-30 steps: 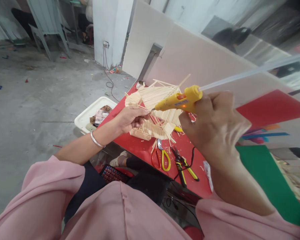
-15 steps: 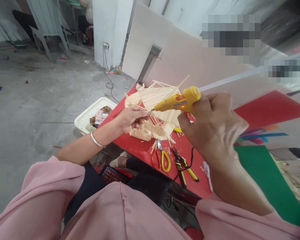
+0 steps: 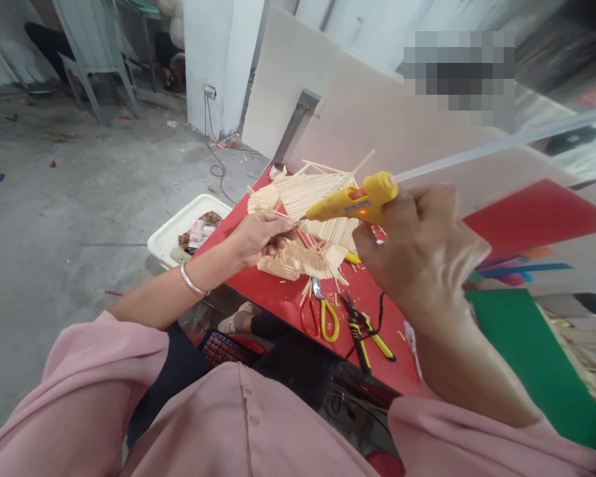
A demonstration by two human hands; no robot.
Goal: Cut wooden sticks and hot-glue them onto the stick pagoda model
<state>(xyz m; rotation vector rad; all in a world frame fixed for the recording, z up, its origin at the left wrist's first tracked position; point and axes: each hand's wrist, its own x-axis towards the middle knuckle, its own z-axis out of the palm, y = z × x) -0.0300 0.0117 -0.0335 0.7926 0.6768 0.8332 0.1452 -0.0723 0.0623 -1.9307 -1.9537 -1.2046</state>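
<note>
My right hand (image 3: 422, 248) is closed round a yellow glue gun (image 3: 350, 202) with a long clear glue stick (image 3: 496, 142) running out of its back. Its nozzle points left, at a thin wooden stick (image 3: 284, 214) pinched in the fingers of my left hand (image 3: 258, 235). Behind both lies a model built of many pale wooden sticks (image 3: 312, 225) on the red table (image 3: 278, 295). My left wrist wears a silver bangle.
Yellow-handled scissors (image 3: 325, 315) and yellow-black pliers (image 3: 365, 331) lie on the table near its front edge. A green sheet (image 3: 531, 351) lies at the right. A white tub (image 3: 183, 228) of scraps stands on the floor left of the table. White boards (image 3: 377, 112) stand behind.
The glue gun has shifted slightly left toward the stick in my left hand. Nothing else has visibly moved.
</note>
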